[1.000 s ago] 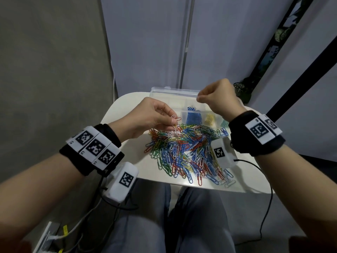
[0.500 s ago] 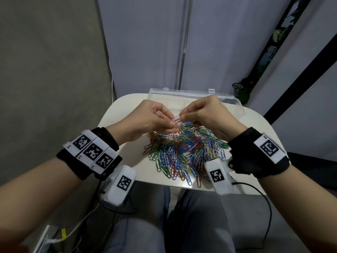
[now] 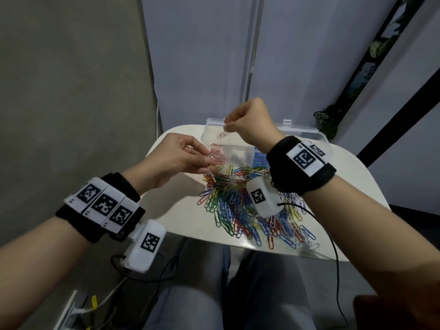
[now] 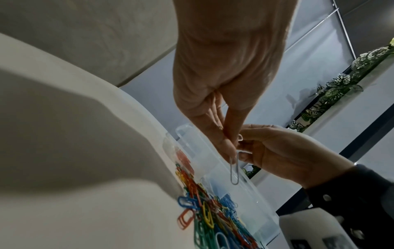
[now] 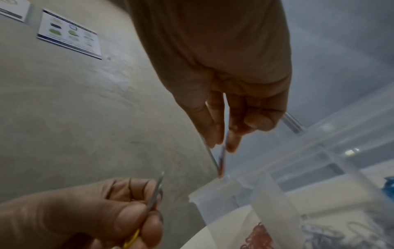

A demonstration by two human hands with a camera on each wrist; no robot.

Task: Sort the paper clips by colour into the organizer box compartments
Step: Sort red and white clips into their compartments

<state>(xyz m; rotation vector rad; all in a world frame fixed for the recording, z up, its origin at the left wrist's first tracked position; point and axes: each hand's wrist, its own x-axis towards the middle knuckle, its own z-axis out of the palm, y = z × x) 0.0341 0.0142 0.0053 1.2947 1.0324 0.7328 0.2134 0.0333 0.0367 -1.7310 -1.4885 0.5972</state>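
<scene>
Pink clip is pinched by right hand at twelve o'clock over box, for dropping; left hand pinches silver clip.

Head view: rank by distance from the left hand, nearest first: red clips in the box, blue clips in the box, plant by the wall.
From the left hand:
1. Red clips, in the box's left compartment, right at the fingertips.
2. Blue clips, in a compartment further right, partly behind the right wrist.
3. Plant, far right, beyond the table by the wall.
</scene>
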